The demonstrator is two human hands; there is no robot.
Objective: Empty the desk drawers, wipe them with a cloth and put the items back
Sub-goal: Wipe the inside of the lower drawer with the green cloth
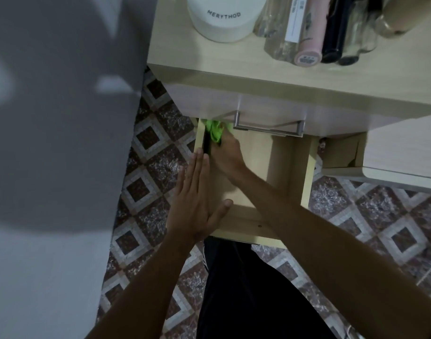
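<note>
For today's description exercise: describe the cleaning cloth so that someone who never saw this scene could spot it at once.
Find the pulled-out drawer under the desk top. In its far left corner, below the metal handle, the right hand presses a crumpled cloth. It is the only bright green thing there.

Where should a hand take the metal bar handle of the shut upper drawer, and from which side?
Grip the handle along its middle span, coming from the front, fingers curling from below. The bar stands off the drawer front on two end posts, leaving a gap behind, and its middle is clear of the right hand and green cloth.
</note>
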